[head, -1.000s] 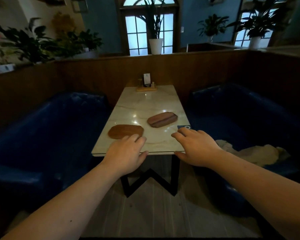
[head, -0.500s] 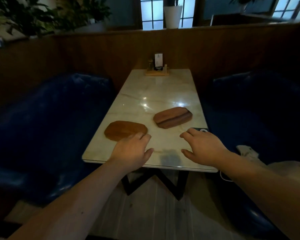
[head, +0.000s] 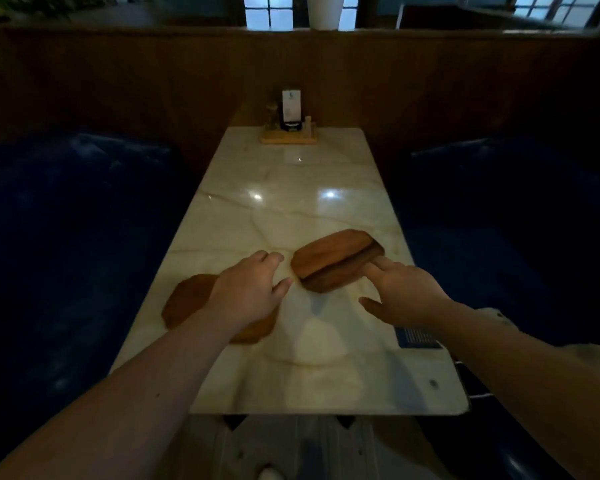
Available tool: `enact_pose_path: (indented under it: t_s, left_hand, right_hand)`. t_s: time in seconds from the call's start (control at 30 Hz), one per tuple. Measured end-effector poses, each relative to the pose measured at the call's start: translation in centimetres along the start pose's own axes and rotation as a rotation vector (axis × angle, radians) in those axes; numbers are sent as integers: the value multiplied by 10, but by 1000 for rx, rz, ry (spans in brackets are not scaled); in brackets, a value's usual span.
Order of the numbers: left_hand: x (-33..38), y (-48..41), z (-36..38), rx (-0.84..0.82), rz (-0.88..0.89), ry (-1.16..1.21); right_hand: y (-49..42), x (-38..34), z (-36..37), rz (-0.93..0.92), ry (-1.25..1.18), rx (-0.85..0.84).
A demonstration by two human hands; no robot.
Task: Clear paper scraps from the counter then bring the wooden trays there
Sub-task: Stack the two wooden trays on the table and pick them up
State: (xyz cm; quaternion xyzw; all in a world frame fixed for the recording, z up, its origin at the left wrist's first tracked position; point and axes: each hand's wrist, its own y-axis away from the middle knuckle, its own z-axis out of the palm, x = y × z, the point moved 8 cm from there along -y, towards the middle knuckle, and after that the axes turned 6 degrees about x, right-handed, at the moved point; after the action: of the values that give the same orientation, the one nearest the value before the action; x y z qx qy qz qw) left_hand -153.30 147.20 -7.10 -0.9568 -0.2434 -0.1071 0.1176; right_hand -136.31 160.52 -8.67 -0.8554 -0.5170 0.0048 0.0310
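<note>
near tray (head: 184,303): flat, brown | far tray (head: 336,259): flat, two-tone, angled

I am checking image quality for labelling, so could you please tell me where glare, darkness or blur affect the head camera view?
Head view: two bright glare spots on the pale marble table; the dark blue seats nearly lost in shadow; wide-angle bending at the edges; the left hand and right hand slightly soft, casting faint shadows.
</note>
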Motion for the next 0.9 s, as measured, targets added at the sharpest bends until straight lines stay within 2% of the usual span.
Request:
enact_pose_path:
  t_s: [0.17,0.33,0.53,0.77,0.9]
  left_hand:
    - [-22,-63,31,-71,55,17]
    - [-37,-110,69,-219,39,-1]
    - [-46,-146,117,-336,-7,-49]
    - [-44,-196,172,-370,-204,84]
    - [-59,-197,210,-406,-410,179]
  right_hand:
    - [-45,23,16,103,-36,-38]
    - [-69,58,42,232,-132,-92]
    - [-101,120,91,392,-364,-140]
    - [-149,204,169,593,-592,-258]
    - [-172,234,202,654,-681,-287]
